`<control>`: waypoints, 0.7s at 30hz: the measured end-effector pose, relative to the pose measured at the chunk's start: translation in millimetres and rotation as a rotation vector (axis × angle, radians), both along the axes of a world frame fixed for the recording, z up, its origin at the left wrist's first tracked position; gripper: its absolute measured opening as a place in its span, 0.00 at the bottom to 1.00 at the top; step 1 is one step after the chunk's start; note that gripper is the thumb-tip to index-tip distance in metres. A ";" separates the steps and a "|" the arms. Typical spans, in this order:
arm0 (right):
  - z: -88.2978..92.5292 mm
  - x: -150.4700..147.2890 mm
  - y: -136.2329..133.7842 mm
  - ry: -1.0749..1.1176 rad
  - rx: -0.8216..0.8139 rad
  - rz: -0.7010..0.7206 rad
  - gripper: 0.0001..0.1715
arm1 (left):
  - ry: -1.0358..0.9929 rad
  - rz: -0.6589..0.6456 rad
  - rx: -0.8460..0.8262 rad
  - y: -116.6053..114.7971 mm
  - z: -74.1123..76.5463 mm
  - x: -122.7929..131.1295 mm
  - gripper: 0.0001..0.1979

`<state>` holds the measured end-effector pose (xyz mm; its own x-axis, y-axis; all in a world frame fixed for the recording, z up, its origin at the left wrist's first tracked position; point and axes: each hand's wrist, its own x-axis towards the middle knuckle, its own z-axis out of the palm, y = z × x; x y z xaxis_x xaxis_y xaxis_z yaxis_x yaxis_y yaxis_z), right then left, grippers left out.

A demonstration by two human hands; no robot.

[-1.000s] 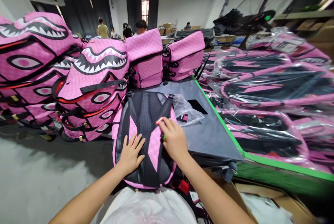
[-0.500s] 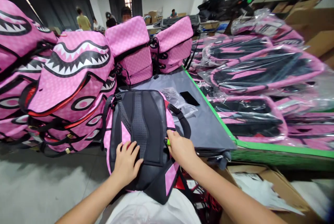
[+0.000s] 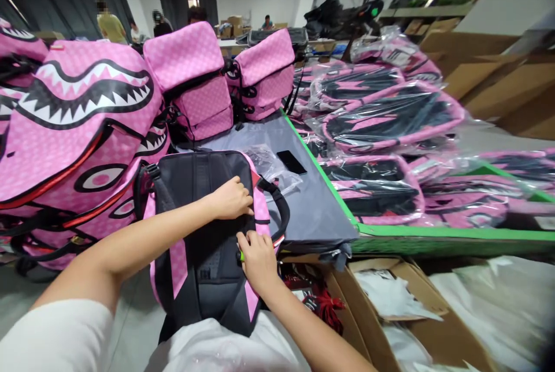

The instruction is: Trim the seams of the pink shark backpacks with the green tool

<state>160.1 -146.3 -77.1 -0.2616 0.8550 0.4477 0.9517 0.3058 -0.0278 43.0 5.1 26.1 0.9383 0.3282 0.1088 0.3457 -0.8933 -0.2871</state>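
Observation:
A pink and black backpack (image 3: 203,245) lies back-panel up in front of me, half on the grey table (image 3: 312,210) and half on my lap. My left hand (image 3: 230,198) reaches across it and grips the right edge of its back panel, fingers curled. Lower down, my right hand (image 3: 256,256) pinches the same edge and also holds a small green object that I cannot name. A black shoulder strap (image 3: 277,204) loops out to the right of both hands.
Pink shark-face backpacks (image 3: 82,123) are piled at the left and back. Bagged backpacks (image 3: 390,118) cover the green-edged table at the right. A phone (image 3: 291,162) and a plastic bag (image 3: 269,164) lie on the grey table. An open cardboard box (image 3: 390,302) stands below right. People work far back.
My left hand has gone from flat on the lower back panel up to its right edge. My right hand has slid down the edge towards me. The view has turned right.

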 end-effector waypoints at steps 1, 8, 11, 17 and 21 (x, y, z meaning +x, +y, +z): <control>-4.1 0.2 -0.6 0.011 0.001 0.019 0.18 | 0.011 -0.022 -0.009 -1.5 4.1 -6.9 0.21; -18.0 -7.6 6.4 0.100 -0.071 0.120 0.21 | -0.044 0.161 0.214 62.6 38.7 -45.1 0.21; -1.5 0.3 7.5 0.165 -0.094 0.154 0.16 | -0.022 0.105 0.145 61.3 37.0 -45.8 0.25; 62.7 37.2 15.5 1.246 -0.399 0.183 0.33 | -0.009 0.097 -0.021 9.8 19.3 -41.4 0.26; 99.2 47.5 29.4 1.500 -0.509 0.161 0.52 | -0.071 0.182 -0.049 -7.2 3.2 -36.1 0.29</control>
<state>207.6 -117.0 22.1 0.0359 0.9976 0.0596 -0.0715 0.0621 -0.9955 6.9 -2.0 29.3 0.8536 0.4981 0.1525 0.5205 -0.8267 -0.2137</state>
